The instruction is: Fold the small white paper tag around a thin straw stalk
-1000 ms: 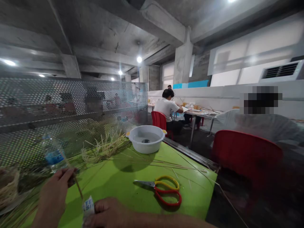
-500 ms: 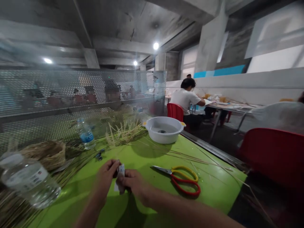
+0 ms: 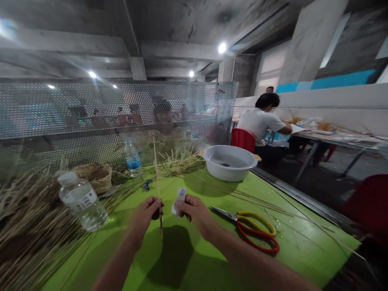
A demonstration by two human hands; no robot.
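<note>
A: Straw stalk (image 3: 157, 178) status?
B: Pinched upright in my left hand (image 3: 146, 213), above the green table (image 3: 194, 258).
A: Right hand (image 3: 194, 213)?
B: Gripping a small white packet (image 3: 179, 199), beside the stalk.

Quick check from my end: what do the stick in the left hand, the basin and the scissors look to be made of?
The stick in the left hand looks like dried plant stem: thin, straw-coloured and matte, like the stalks heaped alongside. The basin seems to be moulded plastic: smooth, pale grey, evenly glossy. The scissors have grey, metal-looking blades and yellow and red loops, probably plastic-coated.
</note>
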